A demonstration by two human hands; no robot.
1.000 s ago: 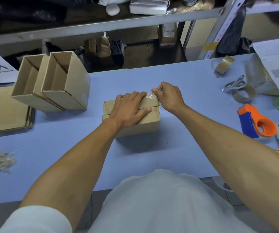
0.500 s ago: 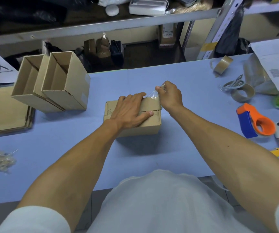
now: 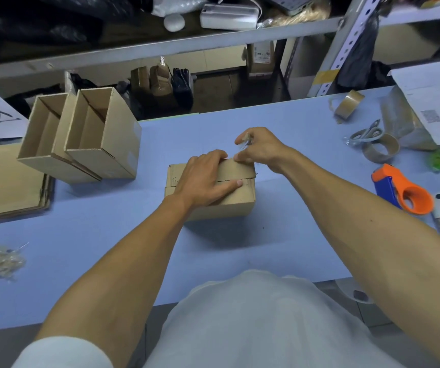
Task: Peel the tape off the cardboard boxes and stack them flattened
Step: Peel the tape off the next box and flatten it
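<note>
Cardboard box (image 3: 229, 205) sits closed under the flat, straight fingers of the left hand (image 3: 203, 179). Just beyond them the right hand (image 3: 260, 150) pinches clear tape (image 3: 244, 144), seemingly peeled free. Flattening remains. Farther left, two open boxes (image 3: 86, 134) wait beside the flattened stack (image 3: 4, 181).

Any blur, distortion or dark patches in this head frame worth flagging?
Head view: wide-angle bending curves the table edge and shelf rail; the right hand and the tape it pinches are motion-blurred; the left hand on the box is sharp; the box casts a soft shadow toward the camera; the shelf area behind is dim.
</note>
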